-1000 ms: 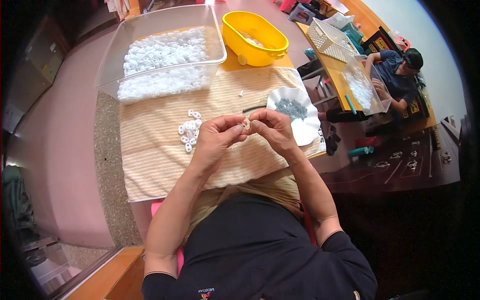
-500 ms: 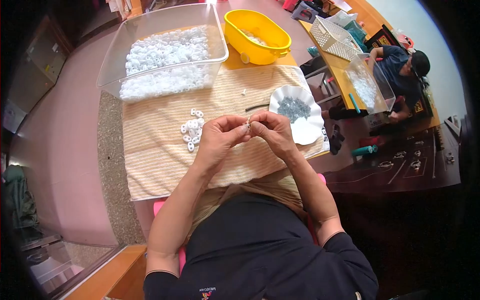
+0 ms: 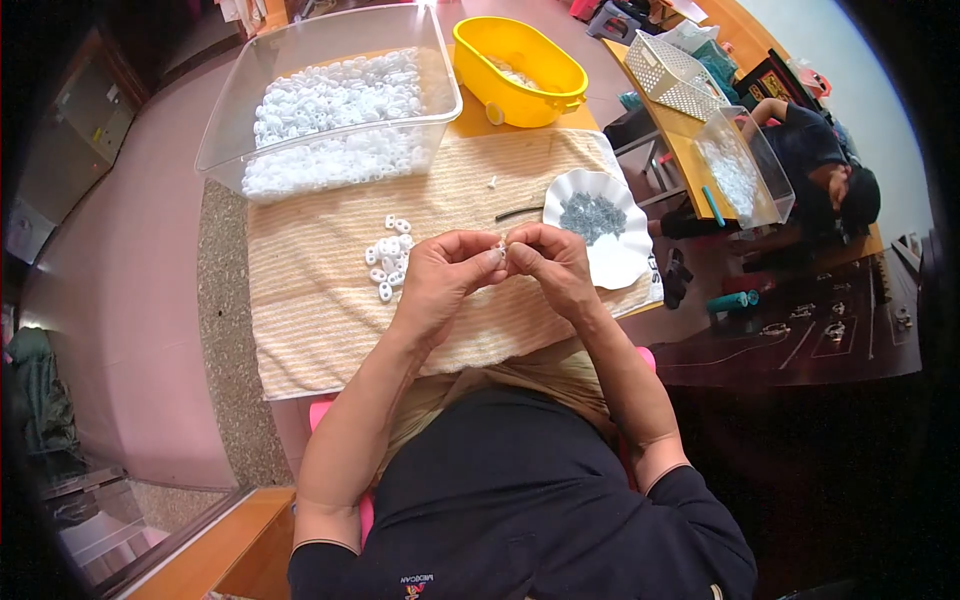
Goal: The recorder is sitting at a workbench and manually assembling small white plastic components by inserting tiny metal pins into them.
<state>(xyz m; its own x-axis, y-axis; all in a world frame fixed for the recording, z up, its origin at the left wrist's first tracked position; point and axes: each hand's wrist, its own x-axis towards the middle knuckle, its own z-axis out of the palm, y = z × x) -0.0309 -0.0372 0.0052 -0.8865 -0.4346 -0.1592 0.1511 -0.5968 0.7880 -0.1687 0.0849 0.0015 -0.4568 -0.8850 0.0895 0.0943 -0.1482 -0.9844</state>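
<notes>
My left hand (image 3: 449, 275) and my right hand (image 3: 548, 262) meet fingertip to fingertip above the striped towel (image 3: 320, 310). Both are closed in a pinch around a tiny pale part, mostly hidden by the fingers and too small to name. Left of my left hand lies a loose pile of small white oval plastic pieces (image 3: 388, 262) with holes. Just beyond my right hand is a white scalloped dish (image 3: 618, 265) holding small grey-blue bits (image 3: 590, 215). A thin dark rod (image 3: 518, 213) lies beside the dish, and one small white piece (image 3: 492, 183) sits farther back on the towel.
A large clear bin (image 3: 330, 145) full of white pieces stands at the back left. Beside it is a yellow tub (image 3: 520, 80) with pale pieces inside. On the right, another person (image 3: 810, 150) sits at a table with a clear bin (image 3: 745, 170) and a white basket (image 3: 675, 80).
My hands remain pinched together, with only slight finger shifts. The person on the right has leaned their head lower. The whole view has shifted slightly.
</notes>
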